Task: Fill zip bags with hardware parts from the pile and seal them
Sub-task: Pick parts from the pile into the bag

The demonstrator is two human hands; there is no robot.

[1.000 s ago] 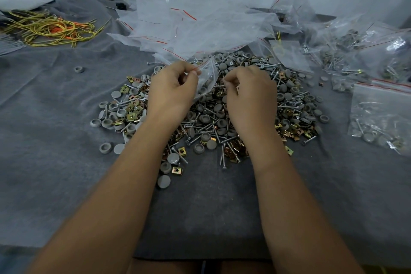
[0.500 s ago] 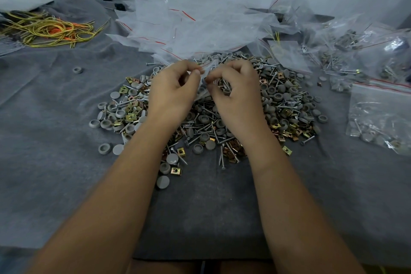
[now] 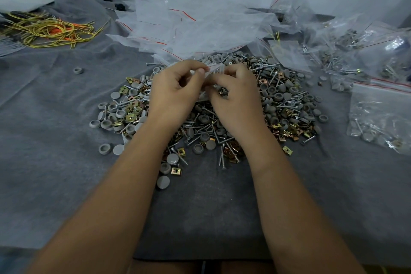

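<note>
Both hands have drawn together since a second ago: then they held the small zip bag stretched between them over the pile, and now the right hand has slid in against the left hand, so the bag is bunched up between the fingertips. The left hand pinches the zip bag at its top edge with thumb and forefinger, its other fingers curled under. The right hand is curled around the bag's other side, its fingertips tucked in against the plastic; what the bag holds is hard to make out, since the hands cover most of it.

Both hands hover just above the pile of hardware parts, a spread of grey caps, screws and brass-coloured clips lying on the grey cloth that covers the counter. Behind the pile lies a loose heap of empty zip bags with red seal lines. To the right, a filled bag rests flat on the cloth, near the pile but apart from it, and more filled bags are stacked beyond it. At far left lies a tangle of yellow and orange wire, well apart from the pile. A single grey cap sits alone on the cloth between the wire and the pile.
</note>
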